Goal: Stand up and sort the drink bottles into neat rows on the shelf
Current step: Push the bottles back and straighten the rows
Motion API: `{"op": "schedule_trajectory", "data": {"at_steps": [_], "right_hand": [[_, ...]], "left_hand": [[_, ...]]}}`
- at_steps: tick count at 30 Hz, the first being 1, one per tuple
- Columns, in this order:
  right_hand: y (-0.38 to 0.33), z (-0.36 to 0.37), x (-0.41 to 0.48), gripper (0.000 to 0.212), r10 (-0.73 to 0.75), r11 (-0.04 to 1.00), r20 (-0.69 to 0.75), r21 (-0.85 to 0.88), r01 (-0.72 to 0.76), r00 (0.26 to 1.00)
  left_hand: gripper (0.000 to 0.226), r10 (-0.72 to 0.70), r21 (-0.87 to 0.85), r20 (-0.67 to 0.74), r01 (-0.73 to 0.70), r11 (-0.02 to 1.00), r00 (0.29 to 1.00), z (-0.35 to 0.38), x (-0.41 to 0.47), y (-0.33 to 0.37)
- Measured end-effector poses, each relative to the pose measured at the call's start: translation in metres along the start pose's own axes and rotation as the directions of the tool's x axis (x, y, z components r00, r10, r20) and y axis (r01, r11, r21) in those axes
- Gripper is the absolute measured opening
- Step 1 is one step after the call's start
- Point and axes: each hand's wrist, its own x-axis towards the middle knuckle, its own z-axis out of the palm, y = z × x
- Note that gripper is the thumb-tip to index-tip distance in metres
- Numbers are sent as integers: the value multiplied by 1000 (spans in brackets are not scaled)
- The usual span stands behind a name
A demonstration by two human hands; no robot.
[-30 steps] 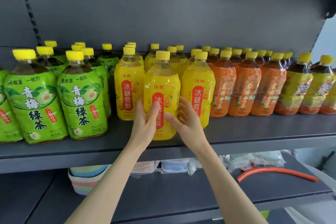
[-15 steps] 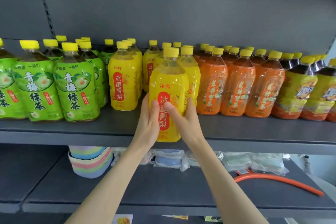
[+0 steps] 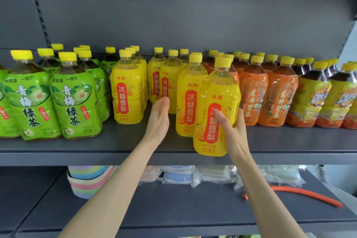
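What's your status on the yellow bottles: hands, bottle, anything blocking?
Left hand open, holding nothing. Right hand grips front yellow bottle at shelf edge. Second yellow bottle close behind it; orange row tight on its right.

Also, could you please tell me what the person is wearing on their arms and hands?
Nothing: the left hand and right hand are bare, without gloves or visible rings. The left forearm and right forearm are uncovered down to the picture's edge, with no sleeve, watch or bracelet in view.

Right hand point(image 3: 234, 131) grips the front bottle point(image 3: 216, 91) from its right side, thumb across the label. Left hand point(image 3: 158, 120) is flat with straight fingers, left of that bottle and apart from it.
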Motion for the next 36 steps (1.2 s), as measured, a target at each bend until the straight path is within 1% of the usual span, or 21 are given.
{"op": "schedule_trajectory", "data": {"at_steps": [1, 2, 4, 6, 9, 13, 15, 18, 20, 23, 25, 28, 30, 31, 34, 36], "right_hand": [[1, 0, 1, 44, -6, 1000, -2, -5, 6, 1000], [2, 1, 2, 46, -13, 1000, -7, -6, 13, 1000], [3, 1, 2, 49, -22, 1000, -25, -12, 22, 999], [5, 1, 3, 52, -28, 999, -31, -16, 28, 999], [8, 1, 3, 47, -38, 999, -48, -17, 38, 998], [12, 1, 4, 39, -49, 999, -72, -8, 49, 996], [12, 2, 5, 37, -55, 998, -75, -2, 55, 996], [11, 4, 4, 47, -59, 998, -69, 8, 60, 996], [11, 4, 5, 55, -61, 998, -68, 12, 62, 996], [12, 4, 5, 58, -64, 998, -72, 16, 65, 995], [13, 3, 6, 63, -60, 998, -79, 18, 61, 995], [13, 3, 6, 68, -53, 998, -83, 25, 55, 995], [13, 3, 6, 77, -47, 998, -90, 30, 50, 995], [13, 3, 6, 77, -47, 998, -89, 28, 50, 995], [13, 4, 5, 60, -60, 998, -71, 18, 61, 996], [12, 4, 5, 58, -62, 998, -70, 17, 63, 996]], "left_hand": [[49, 7, 18, -31, -6, 1000, 1000, -1, 11, -1], [46, 4, 34, -61, -2, 999, 998, -2, 22, -1], [47, -21, 25, -95, 24, 999, 995, -3, 46, -2], [53, -58, -1, -113, 59, 998, 992, -2, 68, -8], [69, -123, 37, -115, 128, 991, 986, 2, 94, -19], [80, -143, 83, -59, 148, 986, 988, 8, 110, -32], [81, -148, 85, -56, 153, 985, 987, 9, 114, -38], [77, -107, 145, -118, 123, 982, 987, 8, 116, -41], [76, -74, 239, -204, 123, 963, 976, 8, 114, -41], [74, -12, 378, -334, 145, 914, 942, 10, 106, -41], [72, 0, 397, -356, 151, 905, 935, 11, 102, -40], [71, 27, 414, -320, 115, 903, 947, 10, 100, -40], [71, 39, 421, -313, 102, 901, 949, 9, 100, -38], [71, 42, 420, -325, 104, 901, 945, 10, 101, -38], [71, 52, 412, -382, 120, 903, 923, 11, 99, -36], [74, 49, 406, -397, 127, 905, 917, 12, 98, -37]]}}
